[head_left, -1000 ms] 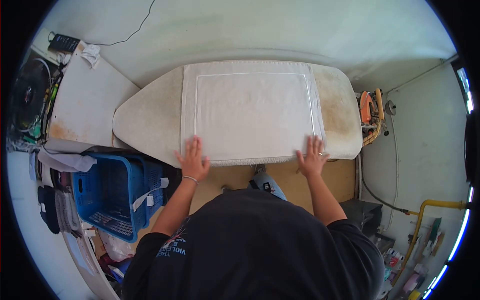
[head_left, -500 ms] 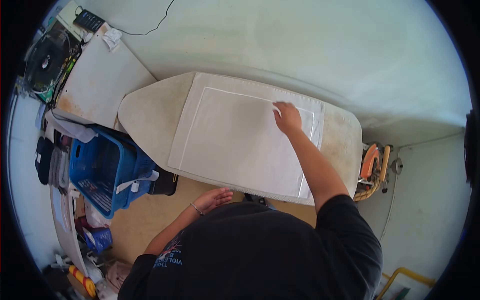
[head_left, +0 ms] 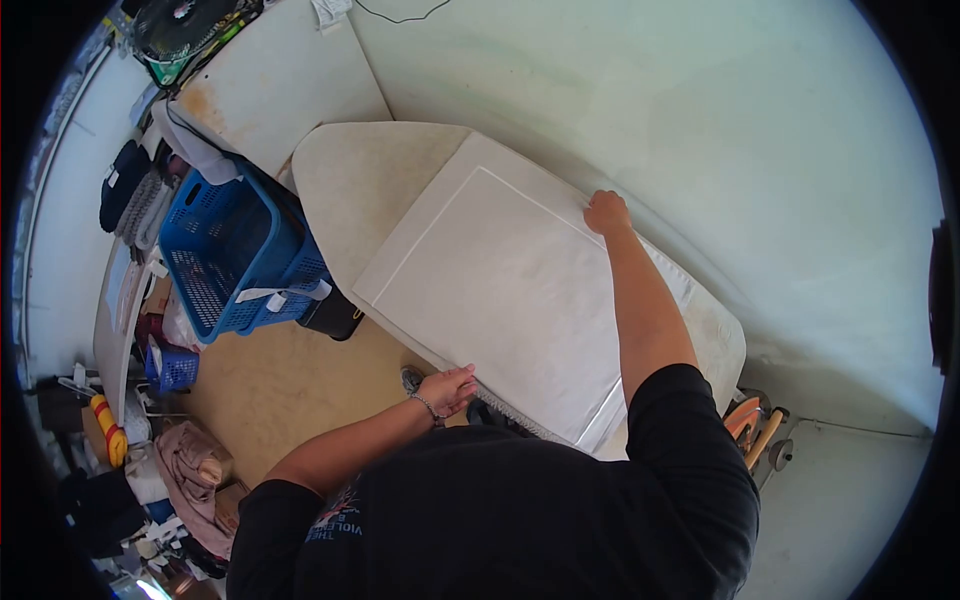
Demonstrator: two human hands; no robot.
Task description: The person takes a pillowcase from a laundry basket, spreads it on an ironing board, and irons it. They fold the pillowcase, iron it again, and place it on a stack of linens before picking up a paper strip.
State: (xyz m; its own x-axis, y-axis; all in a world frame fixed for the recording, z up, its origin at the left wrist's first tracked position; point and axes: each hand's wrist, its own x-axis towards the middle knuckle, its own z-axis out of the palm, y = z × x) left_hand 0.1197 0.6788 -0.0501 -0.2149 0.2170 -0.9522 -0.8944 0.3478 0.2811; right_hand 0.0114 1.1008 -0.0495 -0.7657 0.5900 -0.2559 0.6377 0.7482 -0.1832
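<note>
A flat white cloth point(head_left: 500, 290) with a stitched border line lies across the ironing board point(head_left: 345, 195), slightly rippled toward its right part. At the far long edge, near the wall, my right hand point(head_left: 607, 212) is closed on the cloth's border with its fingers curled. My left hand point(head_left: 447, 390), with a bracelet at the wrist, is at the near edge. Its thumb and fingers come together at the cloth's rim there, though the grip itself is partly hidden. My right forearm covers part of the cloth's right side.
Left of the board stand blue plastic baskets point(head_left: 222, 255) with a white strap hanging over them. A white tabletop point(head_left: 290, 85) adjoins the board's pointed end. Folded textiles point(head_left: 140, 200) are stacked at the left. An orange machine point(head_left: 742, 420) sits beyond the board's right end.
My right hand has gone from above the cloth to its far edge and closed. My left hand has moved to the near edge and closed there. The view has turned.
</note>
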